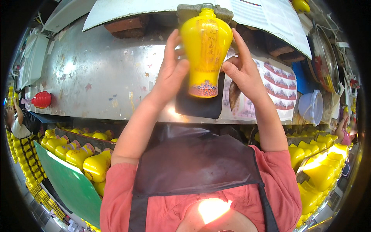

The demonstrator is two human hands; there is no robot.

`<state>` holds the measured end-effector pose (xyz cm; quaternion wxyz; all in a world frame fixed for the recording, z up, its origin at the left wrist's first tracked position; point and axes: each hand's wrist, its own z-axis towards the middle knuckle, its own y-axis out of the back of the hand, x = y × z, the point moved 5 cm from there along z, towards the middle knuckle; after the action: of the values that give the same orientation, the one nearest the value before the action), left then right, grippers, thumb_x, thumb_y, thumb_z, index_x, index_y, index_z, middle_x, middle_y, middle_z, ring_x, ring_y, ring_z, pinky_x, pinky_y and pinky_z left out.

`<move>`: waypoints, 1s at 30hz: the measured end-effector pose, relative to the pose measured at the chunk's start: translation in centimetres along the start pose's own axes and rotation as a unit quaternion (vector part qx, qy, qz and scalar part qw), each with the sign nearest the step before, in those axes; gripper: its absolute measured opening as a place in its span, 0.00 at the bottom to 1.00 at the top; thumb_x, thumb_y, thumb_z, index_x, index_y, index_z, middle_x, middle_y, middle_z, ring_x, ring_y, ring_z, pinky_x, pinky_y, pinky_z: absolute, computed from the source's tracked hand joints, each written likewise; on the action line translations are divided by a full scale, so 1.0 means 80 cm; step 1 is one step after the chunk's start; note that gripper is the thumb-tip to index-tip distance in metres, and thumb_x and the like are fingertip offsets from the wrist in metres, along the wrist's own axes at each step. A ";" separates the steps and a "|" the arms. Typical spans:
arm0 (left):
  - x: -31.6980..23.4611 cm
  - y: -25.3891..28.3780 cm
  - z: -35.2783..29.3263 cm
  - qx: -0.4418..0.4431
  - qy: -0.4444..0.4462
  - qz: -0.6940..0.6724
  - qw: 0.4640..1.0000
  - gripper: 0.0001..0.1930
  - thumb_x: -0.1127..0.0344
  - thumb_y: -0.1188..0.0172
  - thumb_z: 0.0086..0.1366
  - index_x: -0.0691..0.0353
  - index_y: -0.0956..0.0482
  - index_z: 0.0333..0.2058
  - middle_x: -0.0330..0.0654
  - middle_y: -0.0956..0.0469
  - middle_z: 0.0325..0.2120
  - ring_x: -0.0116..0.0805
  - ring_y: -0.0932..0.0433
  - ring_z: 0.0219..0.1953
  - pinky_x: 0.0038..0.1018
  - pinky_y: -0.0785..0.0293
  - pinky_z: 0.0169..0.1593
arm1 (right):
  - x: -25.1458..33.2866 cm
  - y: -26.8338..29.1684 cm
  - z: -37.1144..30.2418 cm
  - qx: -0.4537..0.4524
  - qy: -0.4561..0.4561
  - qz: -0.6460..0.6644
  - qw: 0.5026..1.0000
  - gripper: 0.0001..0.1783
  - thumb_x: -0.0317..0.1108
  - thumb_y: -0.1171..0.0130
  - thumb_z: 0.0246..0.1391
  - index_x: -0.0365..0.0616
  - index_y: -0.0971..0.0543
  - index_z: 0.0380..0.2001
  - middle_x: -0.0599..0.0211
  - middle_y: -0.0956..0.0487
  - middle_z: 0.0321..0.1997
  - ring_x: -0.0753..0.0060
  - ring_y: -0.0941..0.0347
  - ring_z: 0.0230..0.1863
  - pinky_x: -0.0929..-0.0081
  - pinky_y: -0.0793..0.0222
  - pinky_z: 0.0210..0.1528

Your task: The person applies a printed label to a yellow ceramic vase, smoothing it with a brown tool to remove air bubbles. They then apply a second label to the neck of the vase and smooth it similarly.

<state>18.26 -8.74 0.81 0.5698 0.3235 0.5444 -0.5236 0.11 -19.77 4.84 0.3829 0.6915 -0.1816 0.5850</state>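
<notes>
A glossy yellow bottle (206,38) with a narrow neck, wide shoulders and a patterned band round its foot is between my hands. Dark writing and a framed design run down its front. Its neck points away from me, against a grey block (185,14). My left hand (172,69) is curved along the bottle's left side, its thumb by the lower body. On the other side, my right hand (244,63) has its fingertips on the shoulder and its thumb near the narrowing waist. A black cloth (198,107) lies beneath the bottle's foot.
Printed decal sheets (280,87) and a white bucket (310,107) are at the right of the metal table (92,69). A red ribbed object (41,99) sits at the left. Rows of yellow bottles (96,166) flank me, beside a green board (65,185). Other people work at both sides.
</notes>
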 end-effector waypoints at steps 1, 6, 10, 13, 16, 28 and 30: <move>0.003 -0.003 0.001 -0.003 0.005 0.021 1.000 0.47 0.60 0.37 0.70 0.60 0.59 0.77 0.52 0.47 0.72 0.46 0.38 0.70 0.42 0.33 0.69 | -0.002 -0.002 -0.001 -0.002 -0.018 0.012 1.000 0.55 0.39 0.30 0.54 0.41 0.49 0.79 0.46 0.35 0.75 0.70 0.20 0.42 0.74 0.24 0.47; 0.010 -0.009 0.001 -0.013 -0.001 0.045 0.999 0.49 0.61 0.34 0.69 0.58 0.60 0.77 0.52 0.48 0.73 0.47 0.37 0.70 0.43 0.32 0.69 | -0.002 -0.016 -0.001 -0.014 0.008 0.005 1.000 0.59 0.42 0.30 0.52 0.38 0.53 0.79 0.45 0.37 0.76 0.67 0.19 0.42 0.71 0.23 0.47; 0.008 -0.008 -0.003 -0.004 -0.009 0.036 0.999 0.48 0.58 0.35 0.70 0.57 0.59 0.78 0.49 0.43 0.71 0.41 0.31 0.64 0.38 0.32 0.67 | -0.005 -0.019 -0.002 -0.013 0.042 -0.016 0.999 0.59 0.44 0.29 0.57 0.43 0.56 0.80 0.51 0.32 0.70 0.73 0.21 0.43 0.72 0.24 0.49; 0.005 -0.007 -0.003 0.010 0.004 0.026 1.000 0.49 0.62 0.34 0.68 0.58 0.60 0.78 0.54 0.41 0.70 0.46 0.32 0.67 0.43 0.31 0.68 | -0.007 -0.018 -0.005 -0.011 0.051 -0.028 0.998 0.59 0.46 0.30 0.59 0.44 0.57 0.81 0.55 0.30 0.68 0.76 0.22 0.44 0.73 0.24 0.50; 0.002 -0.005 -0.002 0.012 0.020 0.002 1.000 0.50 0.61 0.34 0.67 0.58 0.60 0.78 0.54 0.40 0.70 0.46 0.32 0.68 0.43 0.32 0.68 | -0.006 -0.015 -0.006 -0.016 0.043 -0.019 0.999 0.59 0.44 0.30 0.56 0.42 0.55 0.80 0.47 0.28 0.67 0.72 0.20 0.41 0.72 0.23 0.47; 0.005 -0.015 0.004 -0.029 -0.026 0.077 0.996 0.52 0.56 0.32 0.66 0.65 0.60 0.76 0.56 0.45 0.72 0.49 0.41 0.73 0.43 0.40 0.73 | -0.003 -0.027 -0.008 -0.057 0.013 0.004 0.998 0.55 0.44 0.33 0.58 0.41 0.53 0.79 0.56 0.17 0.34 0.75 0.22 0.28 0.76 0.27 0.30; 0.002 -0.014 0.002 -0.021 -0.023 0.104 0.994 0.52 0.56 0.33 0.66 0.65 0.60 0.76 0.56 0.45 0.72 0.50 0.41 0.73 0.42 0.41 0.73 | 0.000 -0.025 -0.008 -0.052 0.006 0.008 0.999 0.56 0.45 0.32 0.57 0.40 0.53 0.79 0.54 0.17 0.35 0.73 0.21 0.29 0.76 0.26 0.32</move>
<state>17.22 -9.23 0.91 0.6404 0.3544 0.5055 -0.4569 1.11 -17.98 4.24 0.4152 0.6656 -0.2148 0.5817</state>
